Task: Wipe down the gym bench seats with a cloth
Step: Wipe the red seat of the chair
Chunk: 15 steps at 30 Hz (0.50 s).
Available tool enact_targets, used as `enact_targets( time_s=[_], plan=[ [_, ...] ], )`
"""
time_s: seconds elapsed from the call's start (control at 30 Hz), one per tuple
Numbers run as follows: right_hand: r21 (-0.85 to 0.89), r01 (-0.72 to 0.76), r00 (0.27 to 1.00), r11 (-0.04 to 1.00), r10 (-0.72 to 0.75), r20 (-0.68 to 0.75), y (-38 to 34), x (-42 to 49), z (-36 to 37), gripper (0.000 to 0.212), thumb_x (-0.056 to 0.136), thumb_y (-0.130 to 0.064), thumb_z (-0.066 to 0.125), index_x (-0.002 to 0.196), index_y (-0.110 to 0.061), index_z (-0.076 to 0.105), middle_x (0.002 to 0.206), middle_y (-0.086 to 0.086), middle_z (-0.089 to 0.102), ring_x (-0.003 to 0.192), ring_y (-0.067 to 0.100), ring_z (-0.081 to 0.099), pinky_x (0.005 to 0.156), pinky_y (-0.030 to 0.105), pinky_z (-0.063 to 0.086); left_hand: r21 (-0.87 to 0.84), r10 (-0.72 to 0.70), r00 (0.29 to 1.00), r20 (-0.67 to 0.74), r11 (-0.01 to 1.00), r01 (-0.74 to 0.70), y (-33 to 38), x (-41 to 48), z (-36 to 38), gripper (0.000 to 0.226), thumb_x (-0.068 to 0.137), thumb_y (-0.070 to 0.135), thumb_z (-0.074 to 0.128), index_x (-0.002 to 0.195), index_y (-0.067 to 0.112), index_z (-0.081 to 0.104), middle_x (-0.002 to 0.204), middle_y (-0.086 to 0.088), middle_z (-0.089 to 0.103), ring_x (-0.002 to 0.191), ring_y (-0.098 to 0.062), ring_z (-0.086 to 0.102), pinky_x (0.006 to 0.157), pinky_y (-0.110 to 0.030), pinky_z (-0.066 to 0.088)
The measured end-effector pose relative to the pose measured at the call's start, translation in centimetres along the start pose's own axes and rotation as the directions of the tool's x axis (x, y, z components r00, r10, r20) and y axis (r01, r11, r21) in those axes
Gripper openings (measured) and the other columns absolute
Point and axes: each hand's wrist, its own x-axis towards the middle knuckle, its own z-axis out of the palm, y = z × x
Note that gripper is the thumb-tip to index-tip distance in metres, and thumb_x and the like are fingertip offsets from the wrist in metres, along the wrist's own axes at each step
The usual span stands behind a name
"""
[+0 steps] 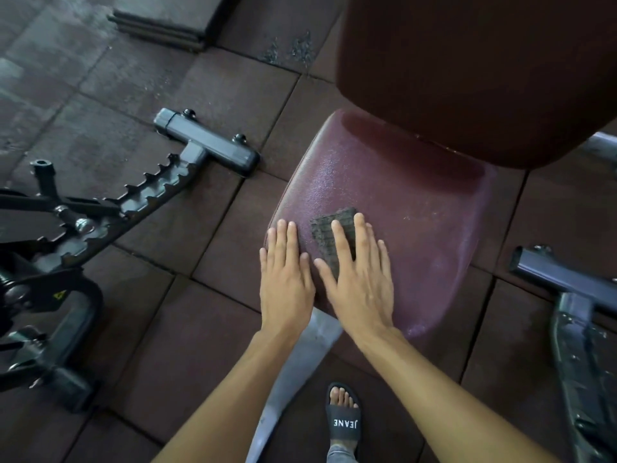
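A maroon padded bench seat (417, 212) fills the middle of the view, with the darker backrest (467, 68) rising above its far end. A small dark ribbed cloth (329, 233) lies flat on the seat's near left part. My right hand (359, 279) presses flat on the cloth, fingers spread, covering its lower right part. Beside it, my left hand (287, 277) rests flat on the seat's left edge, fingers together, holding nothing.
A grey toothed adjustment bar with a T-shaped foot (207, 142) lies on the dark rubber floor tiles at left. Black machine frame parts (43, 262) crowd the left edge. Another grey frame foot (564, 275) sits at right. My sandalled foot (344, 419) stands below the seat.
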Motion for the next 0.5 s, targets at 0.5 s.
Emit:
enact_targets(
  time_s=[0.5],
  plan=[
    [0.654, -0.25, 0.966, 0.714, 0.139, 0.217, -15.6, -3.3, -3.4, 0.04, 0.101, -0.021, 0.051, 0.141, -0.014, 0.053, 0.144, 0.004, 0.052, 0.136, 0.017, 0.045, 0.113, 0.027, 0.031, -0.007, -0.127, 0.986, 0.106, 0.992, 0.129, -10.3, -4.1, -13.5, 0.056, 0.103, 0.022, 0.036, 0.155, 0.022, 0.016, 0.163, 0.003, 0.011, 0.151, -0.018, 0.007, 0.123, -0.041, 0.011]
  ],
)
